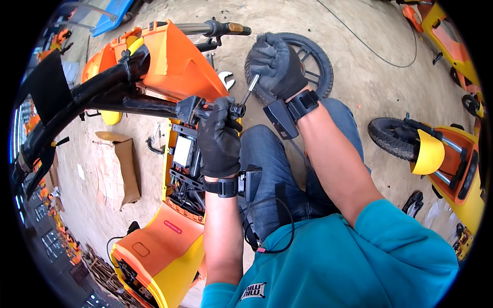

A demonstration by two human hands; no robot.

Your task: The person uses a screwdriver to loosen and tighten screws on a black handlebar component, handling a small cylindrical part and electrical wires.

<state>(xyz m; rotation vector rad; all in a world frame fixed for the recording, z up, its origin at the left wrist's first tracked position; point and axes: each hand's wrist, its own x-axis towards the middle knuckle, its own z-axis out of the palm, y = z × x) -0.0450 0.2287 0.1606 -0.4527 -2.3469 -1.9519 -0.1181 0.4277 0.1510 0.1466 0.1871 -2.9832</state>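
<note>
**Silver tool (251, 88) at the fitting on the end of the black tube**

Just ahead of my knees, my gloved left hand (220, 146) is closed on the dark round fitting (237, 110) at the end of the black tube (144, 105), thumb and fingers wrapped about it. The tool slants up and to the right from there; its lower end appears to meet the fitting, though my fingertips crowd that spot. My gloved right hand (280, 66) is curled at the tool's upper end. I cannot tell whether it is closed on the handle or only pressed beside it.

I take the step in hand to be turning a fastener in that joint. The next move, as I judge it, calls for my left hand to keep the joint steady and the tool seated, while my right swings the handle without letting it slip off.

Beside my left forearm lies the opened wiring bay (190, 192), with the orange and yellow seat section (164, 231) next to it. Past my hands are an orange body panel (177, 64), an open-ended spanner (226, 81) and a loose wheel (327, 66) lying flat, partly behind my right hand. A cardboard box (115, 169) sits off left; well apart on the right stands another yellow and orange vehicle (465, 169).
</note>
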